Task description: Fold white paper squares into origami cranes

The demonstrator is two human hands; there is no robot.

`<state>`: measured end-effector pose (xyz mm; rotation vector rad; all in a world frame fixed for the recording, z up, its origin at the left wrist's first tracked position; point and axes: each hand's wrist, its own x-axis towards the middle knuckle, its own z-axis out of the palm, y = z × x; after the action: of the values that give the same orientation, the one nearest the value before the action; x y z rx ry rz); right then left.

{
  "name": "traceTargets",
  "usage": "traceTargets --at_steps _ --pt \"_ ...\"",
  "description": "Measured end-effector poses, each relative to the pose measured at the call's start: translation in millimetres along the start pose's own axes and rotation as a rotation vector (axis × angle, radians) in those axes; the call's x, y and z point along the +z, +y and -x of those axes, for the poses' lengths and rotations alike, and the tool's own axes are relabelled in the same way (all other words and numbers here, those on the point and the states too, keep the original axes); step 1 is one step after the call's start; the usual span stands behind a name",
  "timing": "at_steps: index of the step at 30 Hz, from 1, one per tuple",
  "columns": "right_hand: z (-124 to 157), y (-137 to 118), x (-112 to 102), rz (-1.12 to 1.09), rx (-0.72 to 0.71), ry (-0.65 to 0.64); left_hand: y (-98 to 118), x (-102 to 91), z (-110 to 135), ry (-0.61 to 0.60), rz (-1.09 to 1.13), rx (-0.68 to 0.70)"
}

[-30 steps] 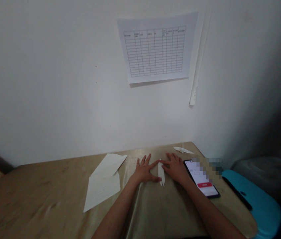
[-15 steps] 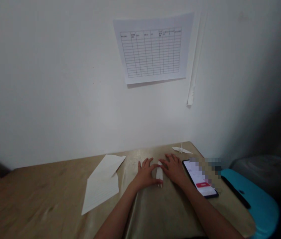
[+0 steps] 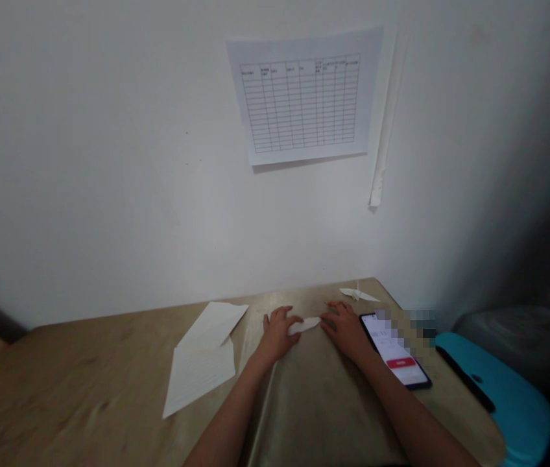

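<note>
A small strip of folded white paper (image 3: 310, 323) lies crosswise between my hands on the table. My left hand (image 3: 275, 334) grips its left end between thumb and index finger, the other fingers bent over the tabletop. At the paper's right tip, my right hand (image 3: 346, 329) has thumb and fingertips closed on it. The fine creases of the folded paper are too small to make out. Beyond my right hand lies a folded white paper bird (image 3: 358, 295), wings spread.
Left of my hands lie two overlapping white sheets (image 3: 200, 379) on the brown-covered table (image 3: 95, 383). A lit phone (image 3: 407, 373) is beside my right forearm. Past the right edge stands a turquoise object, perhaps a stool (image 3: 508, 395). A printed table sheet (image 3: 304, 97) hangs on the wall.
The folded paper has turned from pointing away from me to lying crosswise. My left hand has shifted slightly left and now pinches one end, with my right hand at the other.
</note>
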<state>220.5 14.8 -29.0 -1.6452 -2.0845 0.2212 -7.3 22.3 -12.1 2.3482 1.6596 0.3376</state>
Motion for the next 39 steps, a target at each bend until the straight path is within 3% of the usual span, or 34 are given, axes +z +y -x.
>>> traceTargets --at_steps 8,18,23,26,39 --pt "10.5 -3.2 0.4 -0.203 -0.093 -0.003 -8.9 3.7 -5.0 0.164 -0.031 -0.088" --pt "7.6 -2.6 8.2 -0.295 -0.108 0.020 -6.1 -1.2 -1.0 0.076 0.035 0.003" --pt "8.1 -1.6 8.0 -0.293 -0.081 0.092 -1.9 3.1 -1.0 -0.023 0.124 0.063" --pt "9.0 -1.1 7.2 -0.275 -0.094 0.056 0.0 5.3 -1.7 -0.076 0.181 0.111" --pt "10.1 1.2 13.8 -0.269 -0.155 -0.020 -3.6 10.3 -3.2 -0.053 0.262 0.149"
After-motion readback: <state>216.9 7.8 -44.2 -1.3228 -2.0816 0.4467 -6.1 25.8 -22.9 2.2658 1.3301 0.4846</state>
